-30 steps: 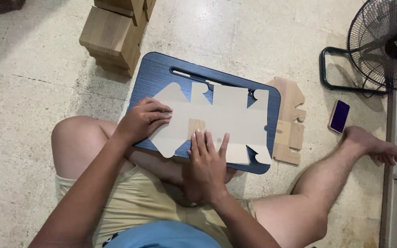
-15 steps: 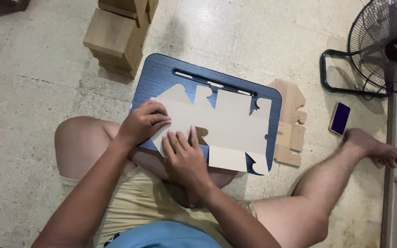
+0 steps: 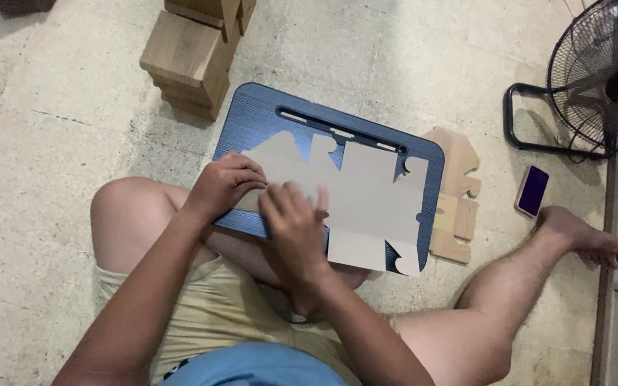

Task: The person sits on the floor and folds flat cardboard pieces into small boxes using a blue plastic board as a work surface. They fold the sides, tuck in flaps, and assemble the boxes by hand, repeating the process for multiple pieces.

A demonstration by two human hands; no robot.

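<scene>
Cardboard cutout (image 3: 366, 200), grey, flat, notched, lies under left hand (image 3: 227, 186) and right hand (image 3: 295, 221), both pressing open-palmed.

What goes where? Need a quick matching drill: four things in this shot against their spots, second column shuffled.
Things:
1. cardboard cutout
2. phone
3. fan
4. wooden blocks

Places:
A. top right corner of view
B. flat on the blue lap desk, under both hands
C. floor above the desk's left corner
D. floor beside the bare foot

Pairs: 1-B, 2-D, 3-A, 4-C

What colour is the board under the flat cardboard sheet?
Dark blue with a fine brushed look; the board shows best in the head view.
</scene>
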